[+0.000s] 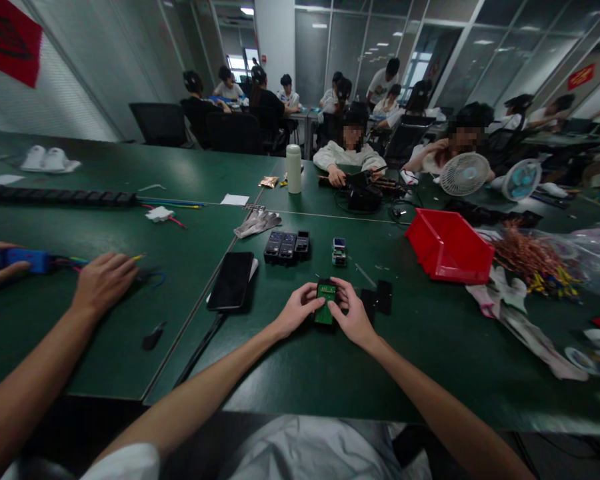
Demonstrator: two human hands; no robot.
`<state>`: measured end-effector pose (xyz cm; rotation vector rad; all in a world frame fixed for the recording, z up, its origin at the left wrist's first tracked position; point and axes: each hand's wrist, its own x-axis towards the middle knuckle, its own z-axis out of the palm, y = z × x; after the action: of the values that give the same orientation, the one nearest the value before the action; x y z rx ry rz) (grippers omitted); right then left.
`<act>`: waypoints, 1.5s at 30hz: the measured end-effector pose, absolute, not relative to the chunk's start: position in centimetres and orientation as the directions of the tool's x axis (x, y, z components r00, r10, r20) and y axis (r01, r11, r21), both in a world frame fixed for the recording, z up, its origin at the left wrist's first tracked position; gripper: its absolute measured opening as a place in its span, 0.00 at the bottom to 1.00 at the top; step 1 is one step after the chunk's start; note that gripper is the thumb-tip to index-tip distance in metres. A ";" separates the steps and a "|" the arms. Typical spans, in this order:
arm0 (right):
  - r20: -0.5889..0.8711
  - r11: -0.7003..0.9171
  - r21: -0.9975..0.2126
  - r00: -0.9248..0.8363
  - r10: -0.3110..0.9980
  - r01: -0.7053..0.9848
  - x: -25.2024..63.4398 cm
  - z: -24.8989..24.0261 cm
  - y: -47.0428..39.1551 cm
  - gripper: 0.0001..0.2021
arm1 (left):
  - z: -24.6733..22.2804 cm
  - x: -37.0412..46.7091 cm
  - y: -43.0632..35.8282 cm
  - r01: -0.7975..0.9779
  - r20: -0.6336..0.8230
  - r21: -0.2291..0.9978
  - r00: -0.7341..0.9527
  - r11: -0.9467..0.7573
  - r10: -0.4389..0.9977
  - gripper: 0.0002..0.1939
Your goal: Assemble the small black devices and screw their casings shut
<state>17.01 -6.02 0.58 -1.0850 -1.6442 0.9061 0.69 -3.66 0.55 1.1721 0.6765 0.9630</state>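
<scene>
A green circuit board [325,308] in a black housing is held just above or on the green table, in front of my body. My left hand [300,309] grips its left side, with the thumb on the board's face. From the right, my right hand [351,313] grips the same piece, its thumb also on the board. Beyond my hands stand several black modules [287,246] and a small module with a visible board [339,251]. Black flat pieces [384,297] lie just right of my right hand.
A black phone [231,281] with a cable lies left of my hands. A co-worker's hands hold a blue tool [27,261] at far left. A red bin [447,247], copper wires [535,257] and gloves [525,320] are at right. A bottle [293,169] stands farther back.
</scene>
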 end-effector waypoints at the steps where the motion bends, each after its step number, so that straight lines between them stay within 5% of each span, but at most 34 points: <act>1: 0.303 0.339 -0.906 -0.172 0.937 0.252 17.0 0.6 -6.0 0.24 | 0.6 0.7 -3.7 -0.262 0.040 0.961 0.453 0.090 0.891 0.17; 33: 0.318 0.358 -0.878 -0.174 0.932 0.316 17.0 0.7 -6.1 0.25 | 0.1 0.6 -3.6 -0.243 0.047 0.968 0.436 0.068 0.899 0.15; 45: 0.253 0.292 -0.936 -0.201 0.946 0.196 17.0 0.6 -6.0 0.29 | -0.1 0.7 -3.6 -0.260 -0.056 0.953 0.365 0.159 0.929 0.19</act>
<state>17.00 -6.01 0.59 -1.0666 -1.6221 1.0039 0.70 -3.61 -0.05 1.0709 0.7913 0.9904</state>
